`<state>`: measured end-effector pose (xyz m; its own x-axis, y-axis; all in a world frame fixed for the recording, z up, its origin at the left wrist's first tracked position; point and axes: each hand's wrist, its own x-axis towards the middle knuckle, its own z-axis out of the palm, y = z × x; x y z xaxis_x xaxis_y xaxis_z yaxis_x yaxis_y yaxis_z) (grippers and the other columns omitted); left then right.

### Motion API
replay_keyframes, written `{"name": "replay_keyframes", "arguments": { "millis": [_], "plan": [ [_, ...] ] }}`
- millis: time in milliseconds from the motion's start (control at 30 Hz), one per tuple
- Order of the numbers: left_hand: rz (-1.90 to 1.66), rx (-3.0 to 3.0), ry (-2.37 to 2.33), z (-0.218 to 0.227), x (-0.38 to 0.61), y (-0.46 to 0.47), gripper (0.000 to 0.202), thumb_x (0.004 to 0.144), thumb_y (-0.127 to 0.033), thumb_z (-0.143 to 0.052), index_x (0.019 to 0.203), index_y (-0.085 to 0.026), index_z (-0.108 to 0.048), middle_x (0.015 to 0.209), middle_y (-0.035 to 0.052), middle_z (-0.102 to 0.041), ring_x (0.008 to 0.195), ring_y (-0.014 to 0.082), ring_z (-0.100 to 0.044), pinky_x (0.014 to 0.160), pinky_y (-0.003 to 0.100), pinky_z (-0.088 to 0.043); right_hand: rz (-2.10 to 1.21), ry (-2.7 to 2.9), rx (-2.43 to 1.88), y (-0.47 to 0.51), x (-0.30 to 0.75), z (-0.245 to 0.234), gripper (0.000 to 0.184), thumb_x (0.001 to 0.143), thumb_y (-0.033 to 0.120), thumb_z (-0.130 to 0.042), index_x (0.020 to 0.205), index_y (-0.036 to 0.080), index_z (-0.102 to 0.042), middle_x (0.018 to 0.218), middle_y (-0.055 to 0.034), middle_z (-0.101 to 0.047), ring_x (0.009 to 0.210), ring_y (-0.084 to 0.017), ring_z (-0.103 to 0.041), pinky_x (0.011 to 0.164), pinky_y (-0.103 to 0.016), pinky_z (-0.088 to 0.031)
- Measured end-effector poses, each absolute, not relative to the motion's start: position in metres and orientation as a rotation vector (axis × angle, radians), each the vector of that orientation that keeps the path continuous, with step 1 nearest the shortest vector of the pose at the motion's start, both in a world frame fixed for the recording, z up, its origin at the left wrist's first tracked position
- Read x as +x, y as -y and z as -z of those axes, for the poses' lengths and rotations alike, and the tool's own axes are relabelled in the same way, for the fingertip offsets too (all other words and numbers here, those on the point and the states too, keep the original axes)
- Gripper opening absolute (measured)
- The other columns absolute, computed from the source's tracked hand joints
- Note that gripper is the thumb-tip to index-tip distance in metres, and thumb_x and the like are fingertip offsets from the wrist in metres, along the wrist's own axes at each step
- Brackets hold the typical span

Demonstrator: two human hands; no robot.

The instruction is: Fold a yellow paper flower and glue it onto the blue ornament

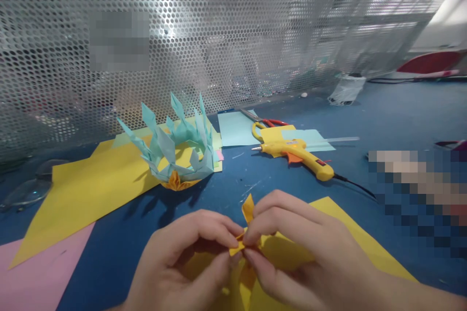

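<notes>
1. Nearest the camera: left hand and right hand meeting over the bench, fingers of both pinched tight on one small yellow folded piece, held just above a yellow sheet at the near edge. Likely to crush or skew the crease if squeezed any harder, since so little paper shows between the fingertips.

2. One pointed flap sticking up free beside the right index finger. Easy to bend or tear with a careless twist of either hand.

3. Just beyond, on the left: pink sheet and large yellow sheet lying loose and overlapping. Apt to slide or crumple under a resting forearm.

4. Middle distance: pale blue paper crown with upright spikes, sitting on an orange folded base. Light and fragile; could tip or flatten with a knock from a reaching hand.

5. To the right of it: yellow glue gun, nozzle pointing left over pale blue paper, cord trailing right. Whether hot, impossible to tell; possible drip on the paper, possible burn, possible snag on the cord.

6. Behind it: scissors, partly covered. Blades hidden, hence a hazard to a blind reach.

7. Farthest: perforated metal screen closing off the back.
</notes>
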<state>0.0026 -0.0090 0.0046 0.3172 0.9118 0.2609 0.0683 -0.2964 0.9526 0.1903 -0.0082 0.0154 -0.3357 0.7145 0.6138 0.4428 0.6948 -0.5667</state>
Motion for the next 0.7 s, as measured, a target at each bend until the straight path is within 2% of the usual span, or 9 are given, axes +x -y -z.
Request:
{"name": "replay_keyframes", "arguments": {
  "millis": [233,500,700],
  "plan": [
    [-1.072,1.429,-0.925,-0.0050,0.0047,0.0083,0.020,0.079,-0.009,-0.068,0.074,-0.028,-0.069,0.086,-0.0066,-0.070,0.076,0.0096,-0.068,0.067,0.012,-0.054,-0.195,2.002,-0.893,0.0074,0.1893,-0.0118,0.009,0.076,0.007,-0.060,0.073,0.014,-0.065,0.073,-0.0045,-0.062,0.068,-0.010,-0.062,0.064,-0.015,-0.054],
    [-1.075,1.456,-0.871,-0.0041,0.0063,0.0079,0.020,0.081,-0.009,-0.065,0.076,-0.028,-0.066,0.085,-0.0070,-0.069,0.077,0.0097,-0.066,0.069,0.014,-0.054,-0.111,2.038,-0.883,0.0092,0.1900,-0.0082,0.016,0.079,0.004,-0.057,0.076,0.017,-0.066,0.072,-0.0044,-0.064,0.064,-0.012,-0.061,0.056,-0.019,-0.053],
    [-1.057,1.645,-0.918,-0.0019,0.0029,0.0047,0.023,0.081,-0.008,-0.062,0.079,-0.030,-0.068,0.090,-0.0061,-0.069,0.081,0.0108,-0.069,0.072,0.017,-0.054,-0.090,2.126,-0.887,0.0097,0.1946,-0.0090,0.023,0.085,0.003,-0.052,0.078,0.017,-0.069,0.072,-0.0038,-0.066,0.063,-0.012,-0.058,0.058,-0.021,-0.052]
  ]
}}
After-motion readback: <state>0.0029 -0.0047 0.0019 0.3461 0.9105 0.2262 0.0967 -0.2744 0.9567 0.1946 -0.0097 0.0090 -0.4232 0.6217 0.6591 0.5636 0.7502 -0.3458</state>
